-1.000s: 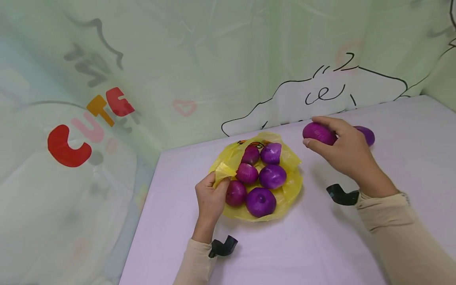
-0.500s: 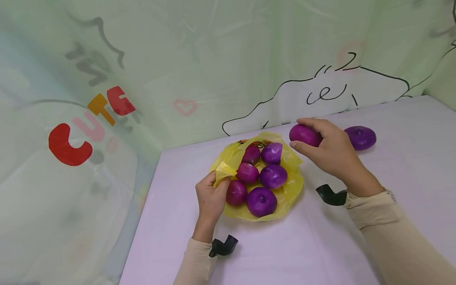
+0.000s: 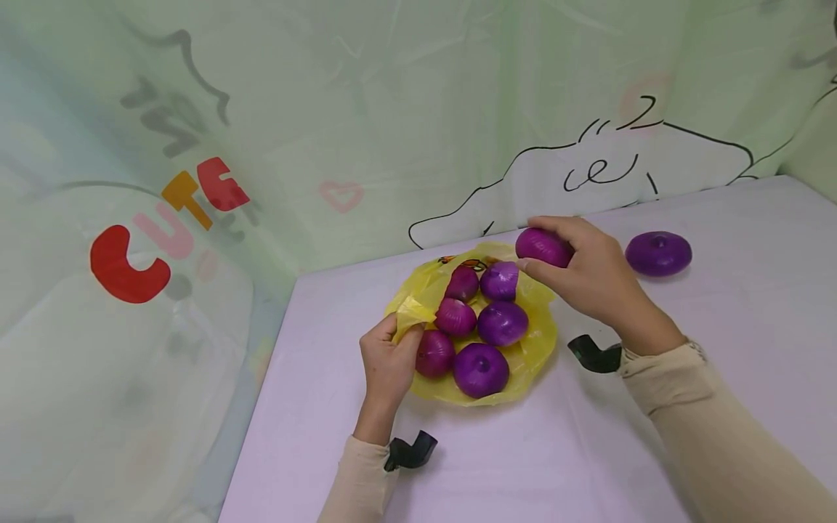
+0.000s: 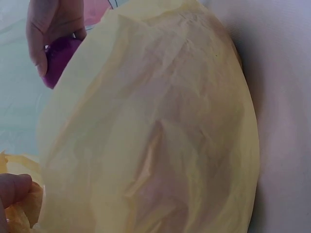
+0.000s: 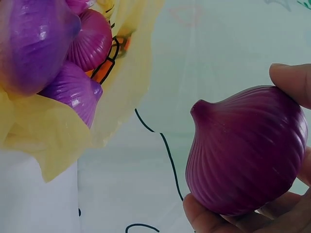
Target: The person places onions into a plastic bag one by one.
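Note:
My left hand (image 3: 387, 359) pinches the left rim of a yellow plastic bag (image 3: 538, 349), folding it back so the mouth gapes. Inside lie several purple onions, among them a round one (image 3: 480, 370) at the front and another (image 3: 502, 323) behind it. My right hand (image 3: 591, 272) grips a purple onion (image 5: 248, 153) between thumb and fingers, raised at the bag's back right rim. In the right wrist view its pointed top faces the bag. The bag's near side fills most of the left wrist view and hides its contents there.
One more purple onion (image 3: 658, 253) sits on the pale lilac tabletop (image 3: 523, 465) to the right, beyond the right hand. A green printed curtain (image 3: 366, 131) hangs along the table's back edge. Black wrist mounts (image 3: 412, 450) stick out from both sleeves.
My right hand has carried its onion leftward to the bag's rim, and the lone onion behind it has come fully into view. The left hand keeps its hold on the bag.

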`<state>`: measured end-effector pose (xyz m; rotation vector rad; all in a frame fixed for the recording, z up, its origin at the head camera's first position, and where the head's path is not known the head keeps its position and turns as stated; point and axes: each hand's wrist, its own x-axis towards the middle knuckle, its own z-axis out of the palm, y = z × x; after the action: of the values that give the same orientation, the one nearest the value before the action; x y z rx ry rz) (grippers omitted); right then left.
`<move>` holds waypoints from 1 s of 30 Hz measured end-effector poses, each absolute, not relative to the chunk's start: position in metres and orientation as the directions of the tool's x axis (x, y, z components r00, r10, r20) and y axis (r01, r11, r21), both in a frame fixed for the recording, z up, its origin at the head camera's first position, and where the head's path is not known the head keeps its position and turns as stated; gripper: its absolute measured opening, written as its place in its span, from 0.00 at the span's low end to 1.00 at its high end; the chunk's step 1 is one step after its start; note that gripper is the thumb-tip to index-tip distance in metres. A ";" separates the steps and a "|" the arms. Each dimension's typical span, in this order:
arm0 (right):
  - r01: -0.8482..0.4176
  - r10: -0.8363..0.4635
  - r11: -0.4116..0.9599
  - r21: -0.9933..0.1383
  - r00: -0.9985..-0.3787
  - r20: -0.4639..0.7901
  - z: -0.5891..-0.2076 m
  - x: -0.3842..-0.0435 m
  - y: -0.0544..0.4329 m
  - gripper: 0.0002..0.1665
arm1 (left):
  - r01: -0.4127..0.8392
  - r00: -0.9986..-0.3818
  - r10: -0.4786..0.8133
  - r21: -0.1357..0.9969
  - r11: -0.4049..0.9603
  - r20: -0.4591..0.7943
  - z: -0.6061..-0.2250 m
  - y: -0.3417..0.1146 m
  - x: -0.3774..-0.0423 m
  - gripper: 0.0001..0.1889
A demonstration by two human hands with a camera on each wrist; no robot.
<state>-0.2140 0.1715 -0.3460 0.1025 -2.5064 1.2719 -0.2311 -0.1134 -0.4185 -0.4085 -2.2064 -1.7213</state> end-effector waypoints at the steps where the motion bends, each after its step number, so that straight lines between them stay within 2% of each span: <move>1: -0.211 0.081 0.601 -0.771 -0.943 0.322 -0.346 -0.214 0.171 0.36 | 0.408 -0.910 0.032 0.882 0.236 0.412 -0.419 -0.113 -0.231 0.08; 30: -0.251 -0.014 0.596 -0.763 -0.953 0.303 -0.352 -0.234 0.142 0.35 | 0.410 -0.909 0.029 0.879 0.245 0.416 -0.416 -0.113 -0.232 0.07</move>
<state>-0.2341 0.1417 -0.3517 0.2173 -2.5601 1.2853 -0.2317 -0.1133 -0.4164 -0.4057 -2.2087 -1.7093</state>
